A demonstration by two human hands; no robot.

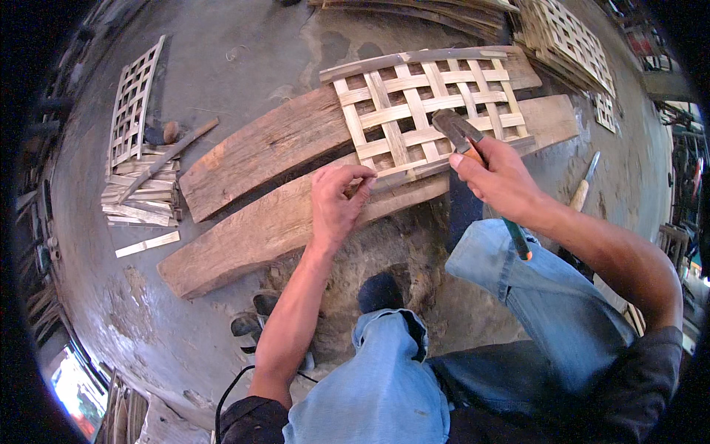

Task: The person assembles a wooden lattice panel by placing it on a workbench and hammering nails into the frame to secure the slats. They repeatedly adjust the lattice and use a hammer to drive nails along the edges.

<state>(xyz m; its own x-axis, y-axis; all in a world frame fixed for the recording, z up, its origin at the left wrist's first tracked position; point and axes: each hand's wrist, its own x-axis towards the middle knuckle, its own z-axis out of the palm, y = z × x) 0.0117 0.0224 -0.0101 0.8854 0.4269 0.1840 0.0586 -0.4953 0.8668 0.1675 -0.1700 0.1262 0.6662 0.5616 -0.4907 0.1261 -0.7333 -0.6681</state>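
A woven lattice panel of pale flat strips (413, 106), with a dark strip along its far edge, lies across two thick wooden beams. My right hand (497, 172) is wrapped round the handle of a hammer (449, 126), its dark metal head over the panel's right half; the handle's green end shows below my wrist. At the panel's near left corner, my left hand (342, 196) is closed, thumb and forefinger pinched by the edge strip. Whatever is between those fingertips is too small to make out.
The beams (274, 148) rest on the grey floor, before my jeans-clad legs. At left, another lattice panel (134, 103) stands by stacked short strips (140, 196). More panels (573, 44) are piled at far right. A light-handled knife (584, 185) lies right of my knee.
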